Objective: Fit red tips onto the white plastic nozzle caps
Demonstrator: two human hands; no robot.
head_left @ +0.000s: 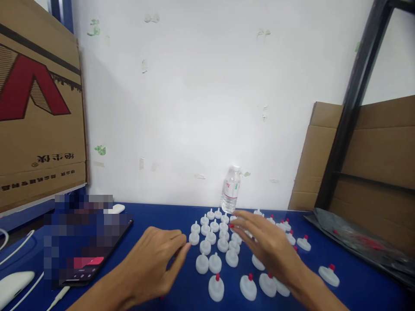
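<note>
Several small white plastic caps stand in a cluster on the blue table; some carry a red tip. My left hand lies on the table just left of the cluster, fingers stretched toward the nearest cap, holding nothing. My right hand hovers over the right part of the cluster, fingers spread and a little blurred, and it hides a few caps beneath it. More red-tipped caps sit to its right.
A clear water bottle stands by the white wall behind the caps. A phone and a white cable lie at the left. Cardboard boxes rise at left and right, beside a black frame and a dark bag.
</note>
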